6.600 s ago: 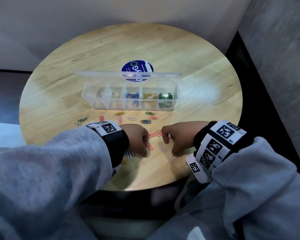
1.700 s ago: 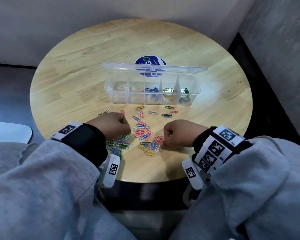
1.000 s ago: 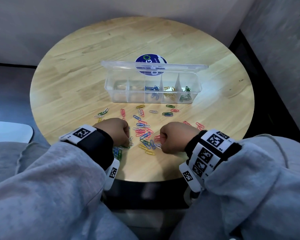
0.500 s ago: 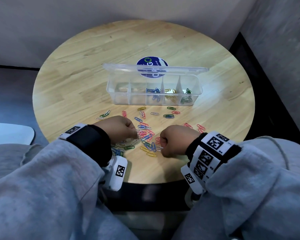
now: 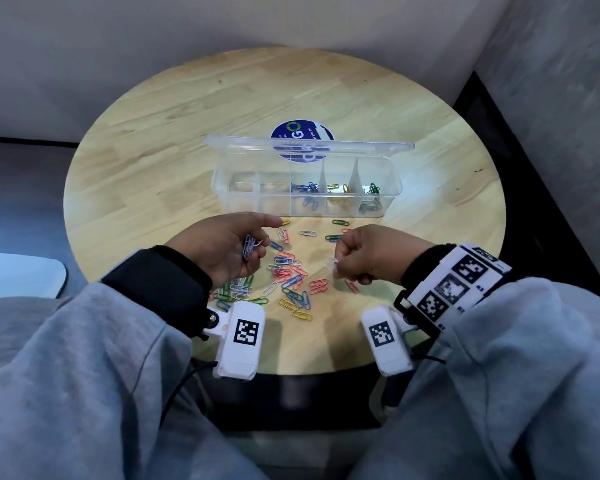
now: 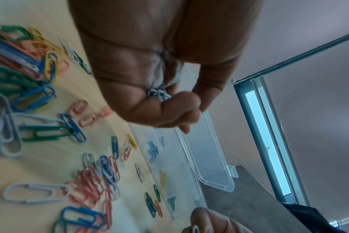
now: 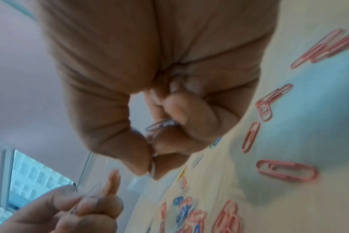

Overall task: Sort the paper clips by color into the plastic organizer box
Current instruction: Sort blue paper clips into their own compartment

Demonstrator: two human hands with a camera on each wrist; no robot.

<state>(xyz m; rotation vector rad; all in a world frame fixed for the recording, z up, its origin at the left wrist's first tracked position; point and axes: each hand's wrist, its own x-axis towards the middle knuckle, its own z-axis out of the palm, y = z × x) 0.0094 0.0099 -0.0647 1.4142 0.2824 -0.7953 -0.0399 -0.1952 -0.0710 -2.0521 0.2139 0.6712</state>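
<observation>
A clear plastic organizer box [image 5: 243, 199] stands open mid-table, lid [image 5: 309, 147] tipped back. It holds blue clips [image 5: 307, 192], yellow clips [image 5: 338, 188] and green clips [image 5: 373, 190] in its three right compartments. Mixed loose paper clips [image 5: 288, 278] lie in a pile in front of it. Above the pile's left side, my left hand [image 5: 257, 244] is turned palm up with its fingers curled round a bunch of white clips [image 5: 249, 245] [image 6: 159, 95]. My right hand [image 5: 336, 261] hovers to the right and pinches a few white clips [image 5: 330, 264] [image 7: 161, 124].
The round wooden table [image 5: 153, 161] carries a blue sticker [image 5: 302, 133] behind the box. A few stray clips [image 5: 340, 223] lie just in front of the box. Walls close in behind and to the right; a pale surface [image 5: 18, 275] sits at the left.
Both hands have lifted off the pile, where they rested knuckles up. The left has rolled palm up with white clips in it, and the right now pinches white clips above the table.
</observation>
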